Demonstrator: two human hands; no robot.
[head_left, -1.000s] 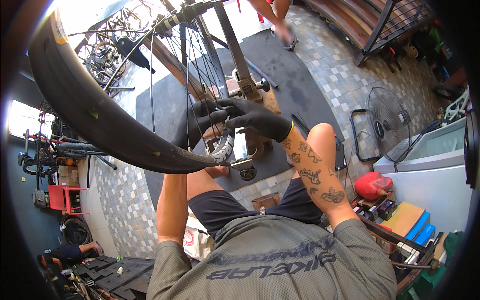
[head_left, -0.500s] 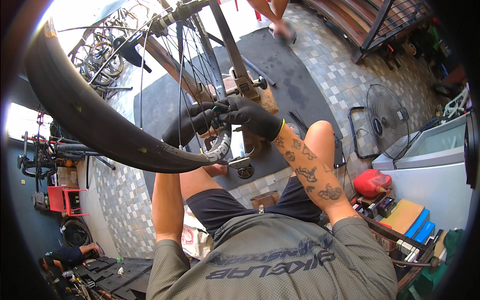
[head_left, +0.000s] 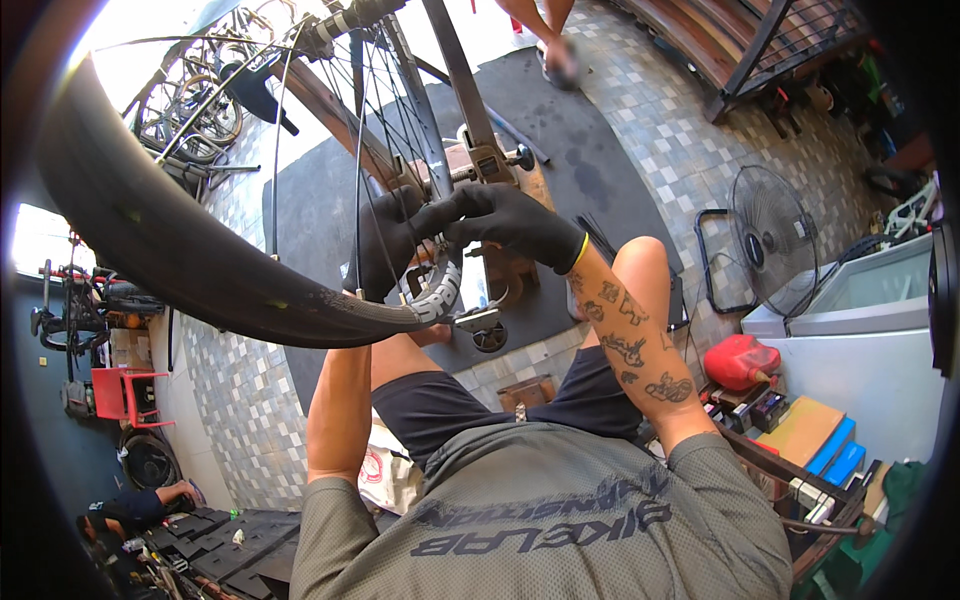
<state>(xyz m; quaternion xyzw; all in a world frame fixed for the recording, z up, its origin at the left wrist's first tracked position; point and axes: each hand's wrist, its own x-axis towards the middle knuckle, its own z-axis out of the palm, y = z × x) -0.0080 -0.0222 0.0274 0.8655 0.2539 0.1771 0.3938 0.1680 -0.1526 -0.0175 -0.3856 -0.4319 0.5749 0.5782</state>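
Note:
A bicycle wheel with a black rim [head_left: 255, 300] and thin spokes [head_left: 362, 130] sits in a metal truing stand [head_left: 466, 105]. My left hand [head_left: 383, 243], in a black glove, reaches past the spokes by the inner edge of the rim, fingers bent. From the other side my gloved right hand [head_left: 515, 228] meets it, thumb and fingers pinched together. The fingertips of both hands touch near the spoke ends. Whatever lies between them is hidden by the gloves. Below the hands, a metal arm of the stand with a round black knob [head_left: 490, 337] is next to the rim.
A dark mat [head_left: 590, 150] lies under the stand on tiled floor. To the right are a floor fan [head_left: 768, 240], a white chest freezer [head_left: 850, 370] and a red jerrycan [head_left: 740, 361]. Another person's leg [head_left: 545, 30] shows at the top. Bicycles [head_left: 195, 110] stand far left.
The wheel has turned slightly. My right hand has shifted a little right and down, with its wrist lower. A small dark green tool seen between my fingers earlier is now out of sight.

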